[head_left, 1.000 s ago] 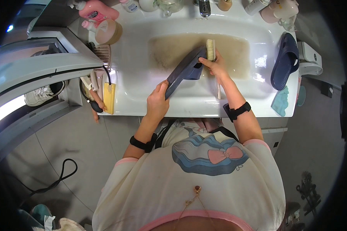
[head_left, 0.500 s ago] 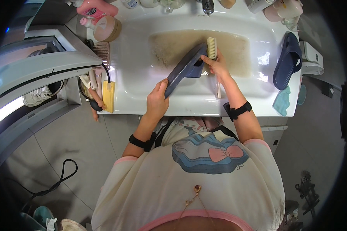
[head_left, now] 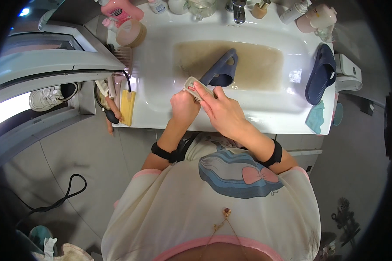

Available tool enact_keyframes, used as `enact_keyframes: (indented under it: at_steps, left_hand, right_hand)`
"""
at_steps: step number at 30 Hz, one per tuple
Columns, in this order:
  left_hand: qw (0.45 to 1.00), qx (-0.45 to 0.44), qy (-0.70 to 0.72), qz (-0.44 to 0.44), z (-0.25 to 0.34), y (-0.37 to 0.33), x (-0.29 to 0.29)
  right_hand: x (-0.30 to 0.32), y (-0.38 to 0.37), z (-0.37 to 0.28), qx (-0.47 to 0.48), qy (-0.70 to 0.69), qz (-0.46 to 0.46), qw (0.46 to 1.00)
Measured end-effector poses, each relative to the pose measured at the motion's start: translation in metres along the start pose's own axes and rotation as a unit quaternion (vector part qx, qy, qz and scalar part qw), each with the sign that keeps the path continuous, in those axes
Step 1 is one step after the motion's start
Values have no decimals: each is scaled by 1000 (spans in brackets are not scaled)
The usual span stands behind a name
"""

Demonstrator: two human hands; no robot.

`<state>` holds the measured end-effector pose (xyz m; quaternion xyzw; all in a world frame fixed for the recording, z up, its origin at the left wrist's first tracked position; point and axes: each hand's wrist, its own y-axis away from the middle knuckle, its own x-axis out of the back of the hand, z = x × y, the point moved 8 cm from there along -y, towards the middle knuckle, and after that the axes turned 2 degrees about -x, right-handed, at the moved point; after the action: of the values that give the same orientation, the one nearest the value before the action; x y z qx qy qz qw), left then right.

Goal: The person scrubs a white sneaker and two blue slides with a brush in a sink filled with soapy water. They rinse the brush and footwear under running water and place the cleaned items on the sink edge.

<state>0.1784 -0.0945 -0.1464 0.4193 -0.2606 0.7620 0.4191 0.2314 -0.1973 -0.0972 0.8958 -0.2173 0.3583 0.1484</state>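
Observation:
My left hand (head_left: 185,106) is closed around the near end of a dark blue slipper (head_left: 225,68), whose strap end points away over the murky water. In my right hand (head_left: 226,112) is a pale scrub brush (head_left: 190,82), back up, with my fingers along it. The brush lies over the near end of the slipper, right by my left hand; its bristles are mostly hidden. Brownish water (head_left: 261,65) stands in the white sink (head_left: 157,108). Another blue slipper (head_left: 320,80) rests on the sink's right rim.
A light blue cloth (head_left: 315,117) hangs at the right front edge. The faucet (head_left: 239,13), a glass cup (head_left: 201,8) and several bottles line the back. On the left are a pink bottle (head_left: 122,11), a round jar (head_left: 130,32), a yellow block (head_left: 127,108) and an open appliance door (head_left: 74,65).
The brush has come from the slipper's far end to its near end, and my right hand has moved left and nearer. The slipper has turned, so its strap opening faces up more.

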Motion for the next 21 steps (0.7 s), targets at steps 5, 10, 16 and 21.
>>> enact_keyframes:
  at_steps: [5, 10, 16, 21]
  left_hand:
    - [996, 32, 68, 40, 6, -3, 6]
    - [985, 117, 128, 28, -16, -9, 2]
    - [838, 330, 435, 5, -78, 17, -46]
    - [649, 416, 635, -54, -57, 29, -79]
  right_hand:
    - [16, -32, 59, -75, 90, 35, 992]
    - [25, -62, 89, -97, -10, 110, 989]
    - [29, -62, 273, -332, -7, 174, 927]
    - [-9, -44, 313, -283, 20, 116, 952]
